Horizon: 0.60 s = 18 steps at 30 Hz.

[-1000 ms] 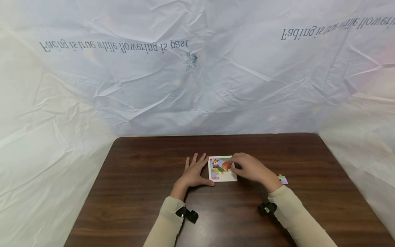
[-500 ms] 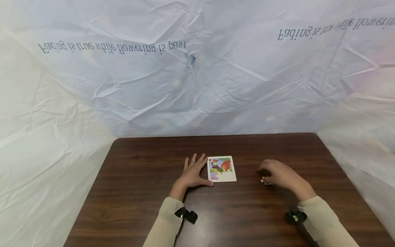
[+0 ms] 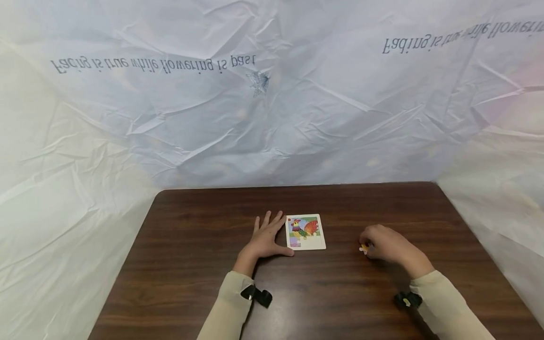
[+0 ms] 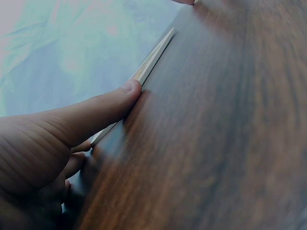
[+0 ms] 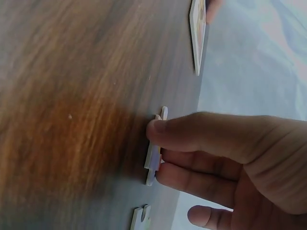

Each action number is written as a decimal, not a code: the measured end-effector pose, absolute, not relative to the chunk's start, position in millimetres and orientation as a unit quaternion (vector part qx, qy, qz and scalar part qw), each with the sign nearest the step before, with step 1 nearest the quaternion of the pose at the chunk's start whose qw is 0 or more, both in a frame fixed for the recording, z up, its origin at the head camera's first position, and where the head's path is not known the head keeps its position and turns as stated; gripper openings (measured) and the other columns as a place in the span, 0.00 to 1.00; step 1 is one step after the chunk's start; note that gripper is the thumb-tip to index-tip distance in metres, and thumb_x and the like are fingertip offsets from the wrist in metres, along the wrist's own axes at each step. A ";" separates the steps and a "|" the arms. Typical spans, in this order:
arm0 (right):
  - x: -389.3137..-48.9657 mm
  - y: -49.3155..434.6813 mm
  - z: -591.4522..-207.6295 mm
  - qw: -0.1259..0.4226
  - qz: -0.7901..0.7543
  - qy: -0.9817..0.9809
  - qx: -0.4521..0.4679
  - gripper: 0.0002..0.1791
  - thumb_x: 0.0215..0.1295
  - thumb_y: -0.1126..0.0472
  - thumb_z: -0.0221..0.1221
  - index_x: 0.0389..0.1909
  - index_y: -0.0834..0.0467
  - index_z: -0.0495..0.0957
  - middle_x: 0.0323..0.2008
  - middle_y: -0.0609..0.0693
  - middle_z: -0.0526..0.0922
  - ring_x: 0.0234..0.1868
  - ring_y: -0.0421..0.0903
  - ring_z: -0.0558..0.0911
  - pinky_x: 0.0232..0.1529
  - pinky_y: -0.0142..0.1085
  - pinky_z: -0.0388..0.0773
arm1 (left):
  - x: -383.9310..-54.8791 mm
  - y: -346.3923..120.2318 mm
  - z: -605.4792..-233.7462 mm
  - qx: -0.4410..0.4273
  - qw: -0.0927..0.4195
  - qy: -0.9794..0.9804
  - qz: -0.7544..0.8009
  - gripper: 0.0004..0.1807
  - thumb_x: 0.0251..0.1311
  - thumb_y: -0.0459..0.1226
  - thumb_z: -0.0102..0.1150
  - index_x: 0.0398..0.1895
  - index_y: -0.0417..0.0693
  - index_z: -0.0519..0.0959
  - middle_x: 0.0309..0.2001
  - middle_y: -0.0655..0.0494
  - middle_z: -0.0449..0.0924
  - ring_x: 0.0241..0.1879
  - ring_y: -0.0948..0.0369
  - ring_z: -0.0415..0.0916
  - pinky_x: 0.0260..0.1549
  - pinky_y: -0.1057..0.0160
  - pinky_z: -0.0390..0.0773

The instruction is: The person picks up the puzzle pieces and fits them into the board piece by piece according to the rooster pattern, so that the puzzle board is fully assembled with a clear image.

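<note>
A square puzzle board (image 3: 305, 231) with a white border and a rooster picture lies on the table, its lower right part plain white. My left hand (image 3: 265, 241) rests at its left side, fingers spread and straight; in the left wrist view the thumb (image 4: 129, 88) touches the board's edge. Off to the right, my right hand (image 3: 386, 245) pinches a small puzzle piece (image 3: 363, 248) between thumb and fingers. In the right wrist view this jigsaw piece (image 5: 153, 155) stands on edge close to the tabletop, showing purple and some yellow, partly covered by the thumb.
A second puzzle piece (image 5: 139, 218) lies on the table beyond the right hand in the right wrist view; the hand hides it in the head view. The brown wooden table (image 3: 314, 293) backs onto a crinkled white sheet (image 3: 272, 123) with printed writing.
My right hand has left the board and moved right to the loose pieces. It now pinches one, which has turned in its fingers. The left hand has stayed in place.
</note>
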State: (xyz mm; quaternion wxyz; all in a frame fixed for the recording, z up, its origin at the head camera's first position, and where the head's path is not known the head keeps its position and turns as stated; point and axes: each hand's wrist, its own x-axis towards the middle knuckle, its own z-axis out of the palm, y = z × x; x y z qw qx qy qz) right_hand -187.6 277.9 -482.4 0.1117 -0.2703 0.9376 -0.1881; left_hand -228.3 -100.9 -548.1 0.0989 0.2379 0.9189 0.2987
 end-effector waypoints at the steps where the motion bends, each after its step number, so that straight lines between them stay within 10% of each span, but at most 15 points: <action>1: -188.4 277.3 -482.7 0.115 -0.191 0.937 -0.269 0.12 0.61 0.75 0.68 0.35 0.54 0.86 0.35 0.46 0.83 0.27 0.37 0.70 0.26 0.35 0.67 | -228.5 -101.1 -548.0 0.238 0.099 0.919 0.298 0.64 0.53 0.60 0.79 0.87 0.51 0.53 0.86 0.54 0.42 0.85 0.45 0.27 0.77 0.35 0.24; 18: -197.4 259.0 -490.6 0.092 -0.219 0.932 -0.273 0.09 0.61 0.70 0.68 0.38 0.57 0.80 0.34 0.45 0.76 0.30 0.39 0.68 0.30 0.36 0.67 | -229.2 -101.4 -548.9 0.238 0.101 0.918 0.300 0.64 0.53 0.60 0.79 0.87 0.53 0.53 0.86 0.54 0.43 0.85 0.46 0.27 0.77 0.34 0.24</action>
